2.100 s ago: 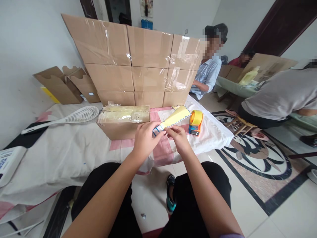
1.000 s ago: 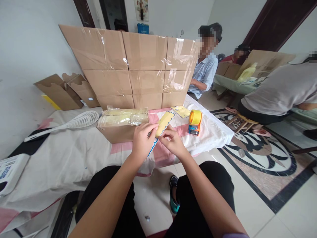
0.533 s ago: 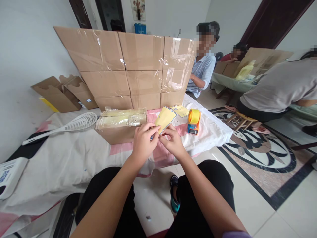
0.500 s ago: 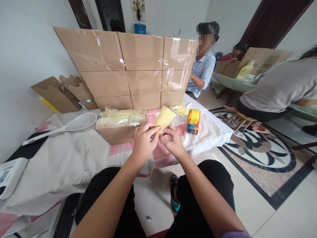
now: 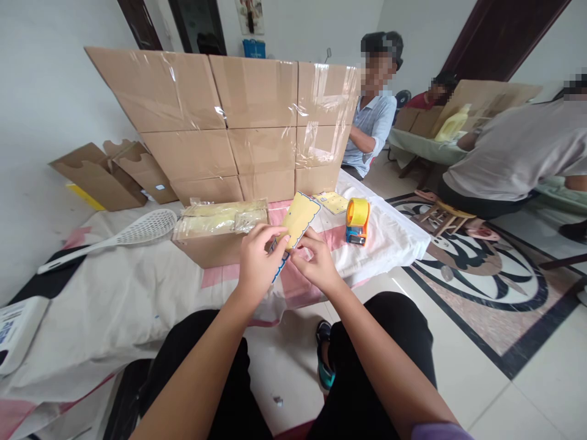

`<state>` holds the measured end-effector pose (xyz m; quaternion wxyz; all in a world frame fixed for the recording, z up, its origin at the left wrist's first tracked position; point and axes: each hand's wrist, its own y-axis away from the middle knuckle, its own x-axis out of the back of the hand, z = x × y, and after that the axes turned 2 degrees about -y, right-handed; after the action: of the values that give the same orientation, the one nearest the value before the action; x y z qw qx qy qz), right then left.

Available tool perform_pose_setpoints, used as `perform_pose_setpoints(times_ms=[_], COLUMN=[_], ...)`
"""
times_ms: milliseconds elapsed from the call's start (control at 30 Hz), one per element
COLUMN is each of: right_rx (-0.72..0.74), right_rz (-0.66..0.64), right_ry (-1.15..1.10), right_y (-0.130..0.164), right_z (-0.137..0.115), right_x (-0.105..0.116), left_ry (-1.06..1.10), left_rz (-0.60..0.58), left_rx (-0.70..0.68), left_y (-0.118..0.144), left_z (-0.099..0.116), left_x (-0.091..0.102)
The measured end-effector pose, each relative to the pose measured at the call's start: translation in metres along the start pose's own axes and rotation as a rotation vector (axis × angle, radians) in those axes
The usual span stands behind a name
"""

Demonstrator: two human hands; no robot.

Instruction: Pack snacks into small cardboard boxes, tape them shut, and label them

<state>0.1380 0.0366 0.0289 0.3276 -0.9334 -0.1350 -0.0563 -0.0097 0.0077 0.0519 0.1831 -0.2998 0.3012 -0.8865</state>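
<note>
Over the table's front edge, my left hand (image 5: 261, 260) is closed on a yellow paper card (image 5: 301, 217) with a wavy, dark-outlined edge. My right hand (image 5: 316, 261) pinches the card's lower right side, fingertips close to the left ones. A blue wavy edge shows below the left fingers; I cannot tell whether it is the same card or a second one. Behind the hands lies another yellow card (image 5: 334, 203), flat on the cloth. An orange and blue tape dispenser (image 5: 356, 226) with a yellow roll stands to the right. Left of my hands sits a taped cardboard box (image 5: 213, 244).
A tall wall of taped cardboard boxes (image 5: 263, 101) stands behind. On the left lie a white slotted paddle (image 5: 149, 227), open cartons (image 5: 92, 174) and a white device (image 5: 21, 333). One person (image 5: 373, 128) sits beyond the boxes; another (image 5: 509, 150) sits on a stool at right.
The card has turned more upright in my fingers, and a blue wavy edge has come into view below my left hand. My left hand has shifted slightly left; the view has moved a little.
</note>
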Motion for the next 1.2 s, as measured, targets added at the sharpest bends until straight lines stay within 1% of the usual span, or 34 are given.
perform_pose_setpoints(times_ms=[133, 267, 333, 433, 533, 633, 733, 867, 1033, 1200], right_rx=[-0.039, -0.084, -0.100, -0.119, -0.093, -0.086, -0.126, -0.187, -0.215, -0.240], right_rz=[0.056, 0.107, 0.138, 0.168, 0.189, 0.204, 0.183, 0.162, 0.178, 0.204], right_ry=[-0.015, -0.086, -0.105, -0.094, -0.060, -0.070, -0.155, -0.259, -0.315, -0.377], right_y=[-0.001, 0.000, 0.000, 0.000, 0.000, 0.001, 0.002, 0.004, 0.003, 0.001], right_z=[0.003, 0.007, 0.008, 0.010, 0.012, 0.015, 0.020, 0.023, 0.016, 0.010], right_x=[0.000, 0.001, 0.001, 0.003, 0.004, 0.003, -0.001, -0.005, -0.007, -0.010], left_ry=[0.002, -0.018, -0.041, -0.140, -0.259, -0.309, -0.322, -0.319, -0.321, -0.321], left_rz=[0.049, 0.048, 0.016, -0.068, -0.104, -0.083, -0.049, -0.024, 0.009, 0.033], left_rx=[-0.004, 0.012, -0.002, -0.045, -0.102, -0.148, -0.171, -0.154, -0.134, -0.203], left_y=[-0.001, -0.001, -0.001, -0.001, 0.000, 0.002, 0.003, 0.004, 0.005, 0.006], left_z=[0.001, 0.001, 0.001, 0.001, 0.003, 0.003, 0.001, -0.001, -0.001, -0.003], left_x=[0.004, 0.008, 0.009, 0.010, 0.008, 0.006, 0.004, 0.002, -0.001, -0.002])
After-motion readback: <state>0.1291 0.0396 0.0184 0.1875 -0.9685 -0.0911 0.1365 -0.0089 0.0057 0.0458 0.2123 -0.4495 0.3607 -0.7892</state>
